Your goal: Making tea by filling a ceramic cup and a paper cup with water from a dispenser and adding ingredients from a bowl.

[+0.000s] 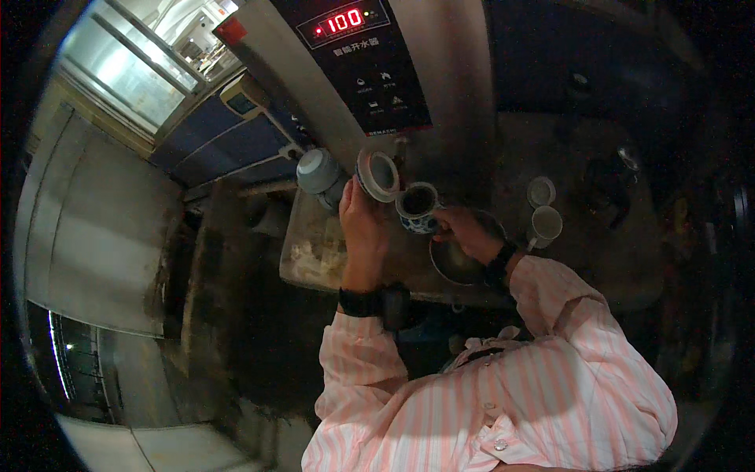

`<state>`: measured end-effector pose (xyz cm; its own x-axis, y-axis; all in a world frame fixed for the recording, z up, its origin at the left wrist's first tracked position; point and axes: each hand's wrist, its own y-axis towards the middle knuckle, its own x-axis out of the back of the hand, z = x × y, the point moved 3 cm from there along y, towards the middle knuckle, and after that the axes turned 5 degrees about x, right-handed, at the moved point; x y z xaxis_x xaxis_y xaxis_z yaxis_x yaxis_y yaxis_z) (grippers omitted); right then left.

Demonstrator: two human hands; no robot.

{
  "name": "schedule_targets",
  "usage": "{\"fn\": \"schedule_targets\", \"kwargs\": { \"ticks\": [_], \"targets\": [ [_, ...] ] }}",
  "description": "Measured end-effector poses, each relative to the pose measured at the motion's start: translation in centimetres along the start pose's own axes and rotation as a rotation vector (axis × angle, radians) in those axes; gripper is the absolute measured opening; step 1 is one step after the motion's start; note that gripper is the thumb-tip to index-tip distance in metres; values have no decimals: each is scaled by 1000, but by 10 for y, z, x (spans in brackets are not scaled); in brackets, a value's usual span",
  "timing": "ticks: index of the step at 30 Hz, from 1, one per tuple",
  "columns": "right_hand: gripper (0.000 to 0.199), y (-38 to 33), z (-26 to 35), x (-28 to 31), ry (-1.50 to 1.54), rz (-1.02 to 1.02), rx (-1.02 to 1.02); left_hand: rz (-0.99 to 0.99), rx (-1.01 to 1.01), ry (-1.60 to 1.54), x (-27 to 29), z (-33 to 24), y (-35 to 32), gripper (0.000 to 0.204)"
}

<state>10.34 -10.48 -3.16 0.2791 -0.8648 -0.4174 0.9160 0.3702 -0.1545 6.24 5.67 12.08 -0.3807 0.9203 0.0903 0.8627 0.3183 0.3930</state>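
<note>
While the left hand (364, 228) is holding a lid (381, 175), the right hand (469, 234) is gripping a cup (417, 223) near a white mug (546, 226).

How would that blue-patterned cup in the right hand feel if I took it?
The blue-patterned cup looks ceramic, so it is probably stiff and breakable. Its rounded shape could roll if tipped over. Its smooth-looking surface may be slippery.

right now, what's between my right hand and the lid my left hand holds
In the head view, the blue-and-white patterned cup lies between them: your right hand grips its right side, and the lid is at its upper left.
</note>
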Motion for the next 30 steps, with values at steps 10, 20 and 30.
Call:
{"fn": "schedule_targets", "kwargs": {
  "ticks": [10,20,30],
  "targets": [
    [20,-3,6,-7,27,-4,13,-10,-138,192,2,1,-2,26],
    [20,5,1,-6,25,-25,-2,18,-274,360,-1,-11,-6,19],
    [18,5,4,-8,24,-10,23,41,-211,379,1,-2,-5,31]
  ]
}}
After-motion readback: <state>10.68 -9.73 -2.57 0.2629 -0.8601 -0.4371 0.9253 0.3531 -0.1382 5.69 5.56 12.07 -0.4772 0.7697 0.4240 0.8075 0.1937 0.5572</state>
